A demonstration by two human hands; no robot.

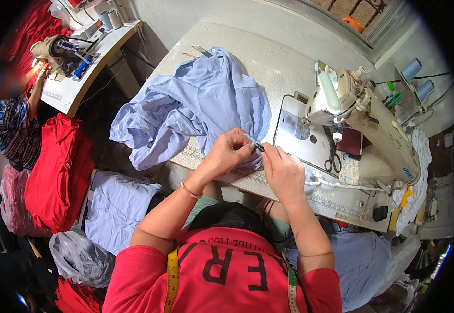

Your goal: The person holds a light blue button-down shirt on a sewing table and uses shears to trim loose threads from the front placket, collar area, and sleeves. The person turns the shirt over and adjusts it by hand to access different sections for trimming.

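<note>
The light blue garment (pixel 206 91) lies crumpled over the table, its near part hanging toward my lap. At its near edge, my left hand (pixel 226 152) pinches a bit of the blue cloth between thumb and fingers. Beside it my right hand (pixel 285 172) is closed on a small dark object (pixel 259 147), mostly hidden by the fingers, so its kind cannot be made out. The fingertips of both hands nearly meet there. To the right stands a cream sewing machine (pixel 389 130), and black-handled scissors (pixel 333 160) lie by its metal bed plate.
A white cord (pixel 342 185) runs along the table's (pixel 269 47) right front. Thread cones (pixel 411 69) stand at the far right. To the left are red cloth (pixel 60 172), folded blue cloth (pixel 115 203) and plastic bags. Another person (pixel 13 115) works at a second machine (pixel 55 49).
</note>
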